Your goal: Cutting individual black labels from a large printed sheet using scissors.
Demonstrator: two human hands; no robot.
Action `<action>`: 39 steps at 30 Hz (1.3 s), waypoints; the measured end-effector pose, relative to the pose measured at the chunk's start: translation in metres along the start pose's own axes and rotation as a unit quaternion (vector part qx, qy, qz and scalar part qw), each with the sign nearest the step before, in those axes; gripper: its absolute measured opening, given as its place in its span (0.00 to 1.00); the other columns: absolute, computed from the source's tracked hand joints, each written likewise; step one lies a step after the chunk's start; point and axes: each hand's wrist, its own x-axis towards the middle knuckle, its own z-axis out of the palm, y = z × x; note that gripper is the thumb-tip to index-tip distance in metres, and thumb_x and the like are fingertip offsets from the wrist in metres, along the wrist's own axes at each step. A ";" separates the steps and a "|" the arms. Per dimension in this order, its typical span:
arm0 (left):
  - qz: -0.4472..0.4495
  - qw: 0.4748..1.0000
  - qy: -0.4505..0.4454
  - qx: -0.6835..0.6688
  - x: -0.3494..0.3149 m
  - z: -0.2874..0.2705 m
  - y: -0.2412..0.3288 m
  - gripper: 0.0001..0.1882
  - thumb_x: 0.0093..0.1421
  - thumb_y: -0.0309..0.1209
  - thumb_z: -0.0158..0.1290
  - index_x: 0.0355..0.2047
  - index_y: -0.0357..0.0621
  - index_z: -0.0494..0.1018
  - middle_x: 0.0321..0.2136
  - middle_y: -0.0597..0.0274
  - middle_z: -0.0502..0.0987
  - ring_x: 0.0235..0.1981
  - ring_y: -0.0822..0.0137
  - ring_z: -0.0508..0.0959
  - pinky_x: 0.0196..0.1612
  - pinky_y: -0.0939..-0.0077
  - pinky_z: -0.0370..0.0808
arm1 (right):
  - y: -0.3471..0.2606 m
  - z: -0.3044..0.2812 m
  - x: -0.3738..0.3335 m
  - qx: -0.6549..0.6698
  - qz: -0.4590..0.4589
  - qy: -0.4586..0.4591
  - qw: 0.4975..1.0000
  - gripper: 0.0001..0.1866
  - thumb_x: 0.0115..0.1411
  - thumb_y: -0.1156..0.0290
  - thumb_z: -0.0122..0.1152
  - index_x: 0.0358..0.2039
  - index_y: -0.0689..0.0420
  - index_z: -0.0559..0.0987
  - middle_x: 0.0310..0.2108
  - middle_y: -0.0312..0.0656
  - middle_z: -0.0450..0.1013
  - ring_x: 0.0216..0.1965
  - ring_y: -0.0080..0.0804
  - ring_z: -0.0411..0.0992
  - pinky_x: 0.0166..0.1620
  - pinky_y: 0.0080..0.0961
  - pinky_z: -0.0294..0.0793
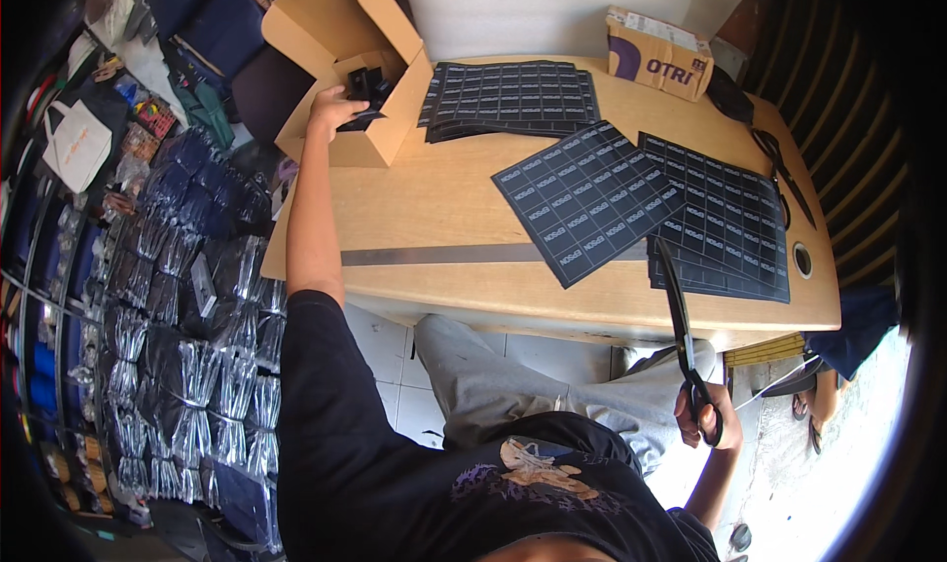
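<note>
Far left on the table, an open cardboard box (406, 108) holds several small black pieces (367, 80). My left hand (333, 110) reaches over its near wall, fingers closed on a flat black piece (371, 118) that shows partly beneath them. My right hand (706, 419), near the lower right, grips long black scissors (681, 320) by the handles. Their blades point up and away from me, and the tips overlap the edge of the dark printed sheets. One black gridded sheet (592, 199) lies tilted, overlapping a stack of similar sheets (725, 217) on the right.
Another stack of black gridded sheets (513, 98) lies at the back middle of the wooden table (424, 207). A taped carton (659, 54) stands at the back right, with a second pair of scissors (784, 177) nearby. Plastic-wrapped bundles (187, 374) crowd the left side.
</note>
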 end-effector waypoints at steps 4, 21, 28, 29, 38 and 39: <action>-0.031 0.999 -0.003 0.022 0.021 -0.010 -0.026 0.45 0.39 0.24 0.67 0.55 0.21 0.54 0.45 0.38 0.70 0.39 0.58 0.77 0.40 0.72 0.78 | 0.001 0.004 0.000 0.004 -0.007 0.003 1.000 0.37 0.48 0.39 0.59 0.29 0.69 0.70 0.09 0.35 0.61 0.08 0.19 0.60 0.12 0.16 0.59; 0.146 0.989 0.027 0.014 -0.003 -0.016 -0.002 0.21 0.46 0.33 0.65 0.39 0.35 0.74 0.34 0.58 0.78 0.34 0.70 0.77 0.40 0.79 0.73 | 0.014 0.034 0.000 0.021 -0.070 0.136 0.988 0.40 0.43 0.33 0.59 0.27 0.66 0.68 0.09 0.31 0.59 0.08 0.16 0.57 0.10 0.13 0.56; 0.233 0.927 -0.183 -0.231 -0.212 0.070 0.100 0.03 0.55 0.21 0.55 0.29 0.36 0.71 0.27 0.63 0.76 0.28 0.77 0.75 0.32 0.87 0.72 | 0.009 0.051 0.038 -0.054 -0.076 0.181 0.979 0.44 0.30 0.30 0.67 0.29 0.62 0.69 0.15 0.29 0.61 0.16 0.14 0.60 0.19 0.11 0.56; 0.261 0.916 -0.220 -0.208 -0.228 0.079 0.096 0.07 0.53 0.22 0.57 0.32 0.35 0.73 0.29 0.61 0.77 0.31 0.75 0.76 0.36 0.85 0.73 | 0.007 0.054 0.050 -0.052 -0.121 0.166 0.977 0.47 0.29 0.27 0.64 0.30 0.62 0.69 0.18 0.30 0.61 0.18 0.15 0.60 0.21 0.12 0.57; 0.201 0.837 -0.438 -0.261 -0.332 0.143 0.090 0.12 0.48 0.14 0.58 0.35 0.31 0.73 0.34 0.59 0.75 0.34 0.73 0.75 0.36 0.84 0.74 | -0.012 0.081 0.097 0.048 -0.227 0.161 0.959 0.21 0.48 0.71 0.64 0.40 0.66 0.67 0.31 0.40 0.69 0.25 0.15 0.64 0.30 0.13 0.62; 0.201 0.831 -0.445 -0.267 -0.334 0.146 0.089 0.12 0.48 0.14 0.58 0.35 0.31 0.73 0.34 0.59 0.75 0.34 0.73 0.75 0.36 0.84 0.74 | -0.015 0.083 0.098 0.040 -0.202 0.180 0.962 0.18 0.48 0.74 0.63 0.38 0.65 0.68 0.30 0.39 0.69 0.26 0.16 0.65 0.31 0.13 0.63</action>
